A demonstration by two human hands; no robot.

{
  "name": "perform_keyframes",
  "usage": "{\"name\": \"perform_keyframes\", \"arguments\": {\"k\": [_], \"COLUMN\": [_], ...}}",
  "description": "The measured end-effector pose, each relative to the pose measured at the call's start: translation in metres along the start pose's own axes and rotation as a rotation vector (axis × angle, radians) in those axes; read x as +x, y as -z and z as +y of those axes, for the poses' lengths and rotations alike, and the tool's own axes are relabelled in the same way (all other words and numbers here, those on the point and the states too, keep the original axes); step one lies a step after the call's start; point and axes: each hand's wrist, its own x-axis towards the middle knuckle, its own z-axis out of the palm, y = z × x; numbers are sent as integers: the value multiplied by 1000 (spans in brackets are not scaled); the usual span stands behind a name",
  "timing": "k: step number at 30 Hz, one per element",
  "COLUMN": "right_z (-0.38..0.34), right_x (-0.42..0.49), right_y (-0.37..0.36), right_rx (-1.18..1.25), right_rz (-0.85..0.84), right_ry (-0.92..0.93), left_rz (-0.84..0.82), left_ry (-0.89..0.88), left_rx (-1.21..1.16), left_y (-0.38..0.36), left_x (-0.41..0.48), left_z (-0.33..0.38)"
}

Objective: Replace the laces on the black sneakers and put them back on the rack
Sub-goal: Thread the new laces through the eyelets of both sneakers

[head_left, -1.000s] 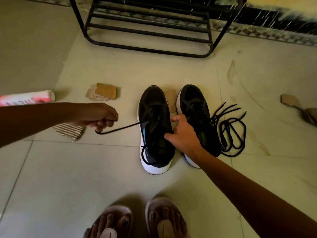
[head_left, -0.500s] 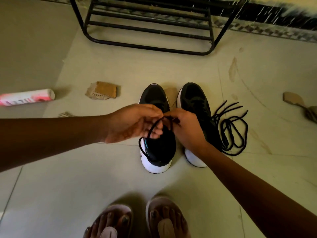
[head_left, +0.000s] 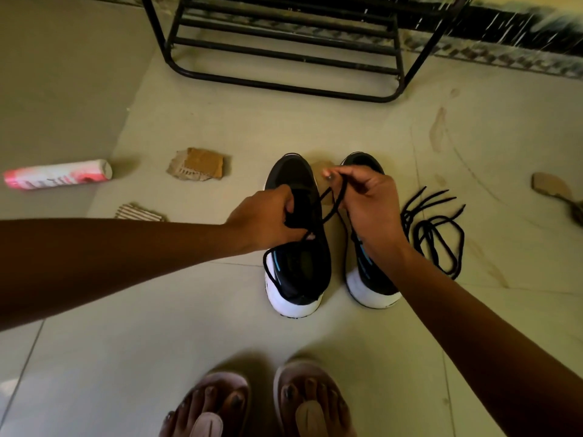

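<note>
Two black sneakers with white soles stand side by side on the tiled floor, the left sneaker (head_left: pixel 298 266) and the right sneaker (head_left: pixel 369 279). A black lace (head_left: pixel 329 206) runs from the left sneaker up between my hands. My left hand (head_left: pixel 268 219) pinches one part of it over the shoe's tongue. My right hand (head_left: pixel 367 203) pinches the lace higher up, above the right sneaker. A second black lace (head_left: pixel 437 234) lies loose in coils on the floor to the right of the shoes.
The black metal shoe rack (head_left: pixel 284 55) stands at the back. Cardboard scraps (head_left: pixel 197 167) and a pink-and-white tube (head_left: pixel 58 177) lie on the floor at left, another scrap (head_left: pixel 550 187) at far right. My sandalled feet (head_left: pixel 262 405) are at the bottom edge.
My left hand came in from the left with the lace end and met my right hand over the left sneaker. My right hand has since lifted away to the right, drawing the lace up.
</note>
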Motion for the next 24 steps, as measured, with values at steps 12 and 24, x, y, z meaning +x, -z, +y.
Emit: {"name": "perform_keyframes", "arguments": {"k": [12, 24], "right_z": [-35, -2], "right_x": [22, 7], "right_y": [41, 25], "right_rx": [-439, -678], "right_rz": [-412, -617], "right_ry": [-305, -125], "left_rz": [217, 174], "left_ry": [147, 271], "left_rx": [-305, -473], "left_y": [-8, -9], "left_x": [-14, -15], "left_z": [-7, -7]}}
